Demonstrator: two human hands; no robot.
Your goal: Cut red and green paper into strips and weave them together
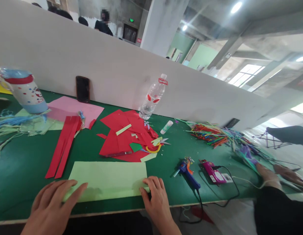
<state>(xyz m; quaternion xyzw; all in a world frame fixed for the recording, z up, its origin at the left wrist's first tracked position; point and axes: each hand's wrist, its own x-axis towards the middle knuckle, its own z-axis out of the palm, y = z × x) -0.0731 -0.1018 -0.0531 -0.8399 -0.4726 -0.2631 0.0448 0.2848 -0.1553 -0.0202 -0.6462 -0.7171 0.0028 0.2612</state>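
Observation:
A light green sheet of paper [109, 178] lies at the front of the table, with a strip along its near edge slightly raised. My left hand [53, 199] holds its left end, thumb and forefinger on the paper. At the other end, my right hand [156, 195] grips the right edge between thumb and curled fingers. Just beyond the sheet are red paper pieces [114, 130] in a heap, with yellow-handled scissors [153, 149] and a dark slim cutter [118, 154] on them. Long red paper strips [64, 147] lie beyond my left hand.
A blue glue gun [189, 174] and a magenta power strip [213, 172] with cords lie at right. Behind stand a water bottle [152, 99], a glue stick [166, 127], a phone [83, 89] and a tumbler [26, 93]. A co-worker's hand [267, 174] is by colourful strips [210, 133].

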